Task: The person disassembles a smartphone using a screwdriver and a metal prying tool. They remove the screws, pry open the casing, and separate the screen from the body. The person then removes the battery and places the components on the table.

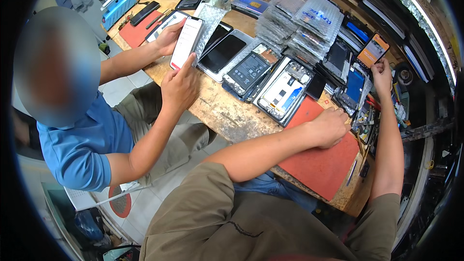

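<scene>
My right hand (382,76) grips a smartphone (373,50) by its lower end, at the right side of the bench; its screen is lit orange. My left hand (331,128) rests knuckles up on a red mat (321,164), its fingers curled in, and no object shows in it. Just beyond that hand lie a dark phone (316,86) and an opened tablet (284,89) with bare inner parts. Another opened device (249,71) with a black battery sits to the left of the tablet.
On the left, a co-worker in a blue shirt (87,150) holds a white-screened phone (187,43) in both hands. Stacks of bubble-wrapped flat packets (309,19) stand at the back of the wooden bench (217,116). Small tools and parts (369,128) crowd the right edge.
</scene>
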`<action>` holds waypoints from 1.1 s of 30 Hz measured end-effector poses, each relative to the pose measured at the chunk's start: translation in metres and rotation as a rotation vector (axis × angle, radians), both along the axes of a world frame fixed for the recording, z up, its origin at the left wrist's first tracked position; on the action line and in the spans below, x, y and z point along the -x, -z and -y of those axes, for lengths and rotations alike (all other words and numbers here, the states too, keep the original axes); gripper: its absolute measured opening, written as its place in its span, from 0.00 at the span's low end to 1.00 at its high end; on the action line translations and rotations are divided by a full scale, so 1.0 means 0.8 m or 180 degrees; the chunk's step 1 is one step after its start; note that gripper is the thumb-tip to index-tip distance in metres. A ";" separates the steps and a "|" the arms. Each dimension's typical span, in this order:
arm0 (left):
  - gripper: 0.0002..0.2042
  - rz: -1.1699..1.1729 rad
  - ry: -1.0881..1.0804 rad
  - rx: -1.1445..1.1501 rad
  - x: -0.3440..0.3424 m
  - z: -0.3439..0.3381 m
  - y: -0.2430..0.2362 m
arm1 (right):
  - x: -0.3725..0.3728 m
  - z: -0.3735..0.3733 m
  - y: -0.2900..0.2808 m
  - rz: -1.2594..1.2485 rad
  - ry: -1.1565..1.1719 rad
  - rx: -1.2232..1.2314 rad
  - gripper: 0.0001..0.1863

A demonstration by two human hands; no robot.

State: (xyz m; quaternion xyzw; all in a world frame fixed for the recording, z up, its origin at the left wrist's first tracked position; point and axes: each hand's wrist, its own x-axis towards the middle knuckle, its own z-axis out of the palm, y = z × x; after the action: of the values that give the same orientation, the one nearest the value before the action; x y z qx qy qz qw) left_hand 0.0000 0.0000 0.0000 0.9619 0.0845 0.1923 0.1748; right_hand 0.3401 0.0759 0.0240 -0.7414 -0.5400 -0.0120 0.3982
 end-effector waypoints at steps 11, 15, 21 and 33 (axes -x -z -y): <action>0.21 -0.0173 -0.0027 -0.0149 -0.008 -0.001 0.007 | -0.006 -0.001 0.003 -0.0242 -0.0275 -0.0222 0.16; 0.19 -0.0171 0.0041 0.0013 -0.007 -0.005 0.006 | -0.006 -0.006 0.006 -0.0429 -0.0147 -0.0199 0.20; 0.18 -0.0157 0.0011 -0.0035 -0.008 -0.002 0.008 | -0.009 -0.004 0.004 -0.0366 -0.0147 -0.0155 0.19; 0.17 -0.0196 -0.0053 -0.0227 -0.012 0.001 0.010 | 0.001 0.001 0.000 -0.0378 -0.0271 -0.0206 0.18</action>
State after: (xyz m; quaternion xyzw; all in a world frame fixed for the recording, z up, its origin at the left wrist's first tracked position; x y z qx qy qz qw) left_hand 0.0099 -0.0011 -0.0081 0.9723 0.0908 0.1669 0.1361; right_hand 0.3394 0.0754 0.0243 -0.7039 -0.5458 0.0315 0.4535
